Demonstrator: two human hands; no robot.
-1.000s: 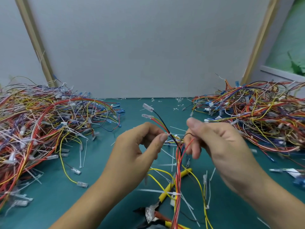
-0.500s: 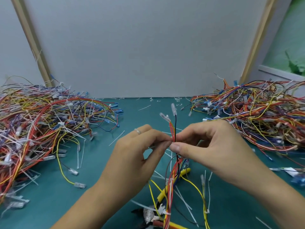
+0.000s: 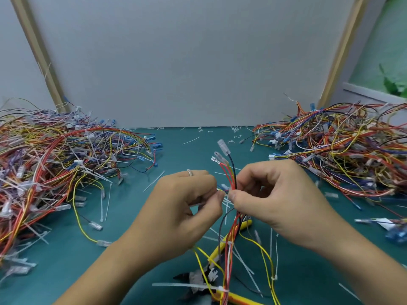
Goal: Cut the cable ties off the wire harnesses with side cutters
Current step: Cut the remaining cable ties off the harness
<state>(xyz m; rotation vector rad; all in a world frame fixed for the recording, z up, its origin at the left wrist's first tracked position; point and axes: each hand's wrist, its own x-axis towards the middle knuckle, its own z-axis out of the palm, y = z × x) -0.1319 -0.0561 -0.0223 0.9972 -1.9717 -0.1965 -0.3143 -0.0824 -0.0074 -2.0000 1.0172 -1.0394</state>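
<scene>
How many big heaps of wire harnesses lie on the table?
2. The left heap lies at the picture's left, the right heap at its right. Both run past the edges, so more may be hidden. The held harness is not counted.

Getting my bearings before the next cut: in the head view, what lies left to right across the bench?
Left wire pile → left hand → pinched harness → right hand → right wire pile.

The hands (image 3: 182, 208) (image 3: 279, 199) closed together, swinging harness (image 3: 231, 172) ends upright.
</scene>
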